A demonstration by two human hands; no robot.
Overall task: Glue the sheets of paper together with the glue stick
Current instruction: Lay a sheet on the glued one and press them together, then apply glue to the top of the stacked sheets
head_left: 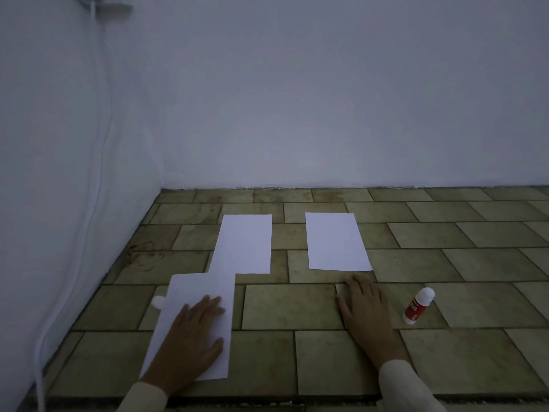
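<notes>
Three smooth rectangular paper sheets [335, 242].

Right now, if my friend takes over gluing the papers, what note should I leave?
Left hand: flat, pressing the near sheet.
Right hand: flat on the tiled floor, holding nothing.
Near sheet meets the far left sheet at its near edge; looks joined, glue not visible.
Right sheet lies apart.
Glue stick sits right of the right hand, untouched.
Small white round thing, maybe its cap, by the near sheet's left edge.
Left to do: glue on the right sheet.
</notes>
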